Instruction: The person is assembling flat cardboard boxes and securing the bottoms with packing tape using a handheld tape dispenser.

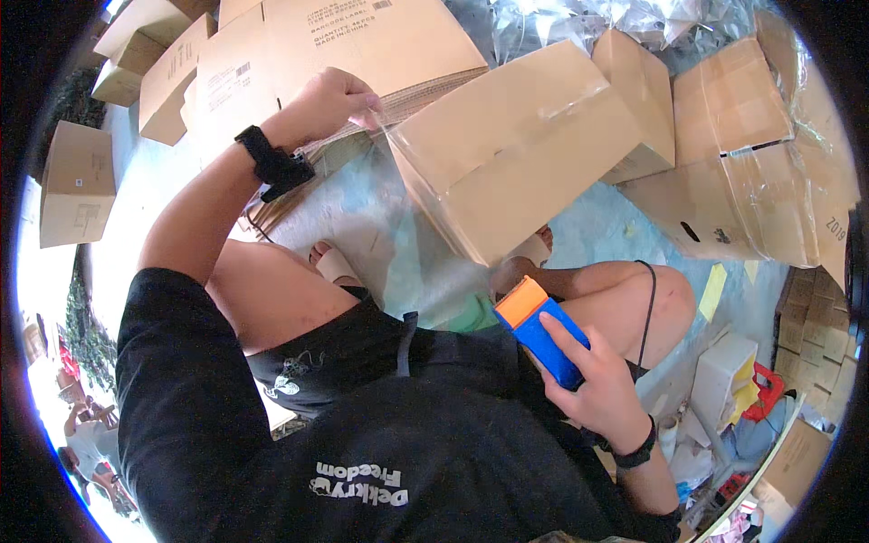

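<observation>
A closed brown carton (525,154) lies tilted in front of my lap, with a shiny clear strip along its top. My left hand (342,101) reaches to the carton's far left corner, fingers pinched together on the edge of thin clear film (394,163). This film hangs down beside the carton's left side; where it ends is hard to make out. Close to my body, my right hand (593,380) grips a blue block-shaped tool with an orange end (545,337), index finger laid along it. The tool is near the carton's lower corner, apart from it.
Flattened cartons (353,45) are stacked beyond my left hand. More brown boxes (724,154) stand at right, with clear plastic bags (615,18) behind. A white bin (724,371) and clutter are at lower right. People (90,443) sit at far left.
</observation>
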Available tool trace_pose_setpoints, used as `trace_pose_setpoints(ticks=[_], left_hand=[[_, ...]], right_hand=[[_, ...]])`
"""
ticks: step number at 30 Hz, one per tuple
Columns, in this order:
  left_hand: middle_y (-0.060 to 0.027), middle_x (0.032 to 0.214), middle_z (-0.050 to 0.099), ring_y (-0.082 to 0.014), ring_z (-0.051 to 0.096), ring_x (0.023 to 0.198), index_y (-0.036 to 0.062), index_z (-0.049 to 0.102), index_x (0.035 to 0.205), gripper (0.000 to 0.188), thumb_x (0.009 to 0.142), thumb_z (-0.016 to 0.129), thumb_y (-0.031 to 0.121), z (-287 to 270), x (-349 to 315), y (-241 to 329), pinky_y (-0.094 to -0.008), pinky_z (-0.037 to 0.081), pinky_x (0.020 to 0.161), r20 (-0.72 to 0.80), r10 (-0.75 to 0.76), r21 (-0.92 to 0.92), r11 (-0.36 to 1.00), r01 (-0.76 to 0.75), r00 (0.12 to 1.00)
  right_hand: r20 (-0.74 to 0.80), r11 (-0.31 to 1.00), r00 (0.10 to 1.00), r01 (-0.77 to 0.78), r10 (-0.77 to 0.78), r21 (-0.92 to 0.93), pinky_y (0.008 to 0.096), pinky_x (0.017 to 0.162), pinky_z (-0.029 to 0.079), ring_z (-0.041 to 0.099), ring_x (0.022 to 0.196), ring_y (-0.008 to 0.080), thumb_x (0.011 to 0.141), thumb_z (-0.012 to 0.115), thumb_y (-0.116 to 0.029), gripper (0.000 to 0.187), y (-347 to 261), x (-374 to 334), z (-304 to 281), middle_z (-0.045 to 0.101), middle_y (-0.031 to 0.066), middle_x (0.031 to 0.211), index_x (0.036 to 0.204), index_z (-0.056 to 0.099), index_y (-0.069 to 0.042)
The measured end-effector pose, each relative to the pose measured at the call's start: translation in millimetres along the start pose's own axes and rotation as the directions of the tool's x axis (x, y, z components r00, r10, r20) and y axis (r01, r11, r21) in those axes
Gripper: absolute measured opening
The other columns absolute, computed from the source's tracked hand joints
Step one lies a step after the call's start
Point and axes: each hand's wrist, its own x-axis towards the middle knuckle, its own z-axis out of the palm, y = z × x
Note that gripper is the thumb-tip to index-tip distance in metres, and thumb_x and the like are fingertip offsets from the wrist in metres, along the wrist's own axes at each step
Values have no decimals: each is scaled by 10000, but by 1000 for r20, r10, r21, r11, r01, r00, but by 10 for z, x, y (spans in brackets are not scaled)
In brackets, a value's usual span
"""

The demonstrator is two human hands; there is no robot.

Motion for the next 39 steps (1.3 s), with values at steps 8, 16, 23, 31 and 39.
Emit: trace_pose_setpoints(ticks=[8,16,23,31,39], left_hand=[[-139,889,763,-195,727,823,0,746,985,246,955,589,187,404,64,-324,-328,555,778,-33,52,98,994,-48,998],[-116,1060,711,-179,652,893,-55,673,1181,390,1020,561,281,213,261,-622,-352,548,838,334,240,424,825,-373,911],[-216,1117,722,-306,705,1003,-33,721,1125,605,991,482,506,642,623,320,-367,543,881,-152,-193,227,948,224,969],[-333,1442,450,-404,480,1332,-102,248,1492,702,991,545,291,1061,249,-69,-410,374,1125,-452,-192,-283,957,64,871],[-356,1597,138,-418,164,1517,-100,16,1561,761,1023,500,136,1757,-808,305,-434,207,1221,-525,-14,-269,951,-151,851]], right_hand=[[86,987,994,53,-66,152,437,707,521,625,793,378,837,751,-216,692,332,428,201,579,208,915,1482,504,-171],[281,916,958,-66,-52,395,380,901,534,691,1050,296,811,773,-308,725,601,1212,243,679,270,1166,1356,527,102],[419,916,896,-36,-147,400,408,695,553,714,718,284,744,748,-369,471,316,1920,354,693,224,731,875,716,82],[416,961,871,274,-261,30,437,780,545,683,841,398,715,725,-235,463,35,2181,821,697,253,920,1118,684,-12],[314,922,867,365,-388,130,487,775,553,679,827,436,743,723,-246,332,10,2248,581,691,260,843,943,696,18]])
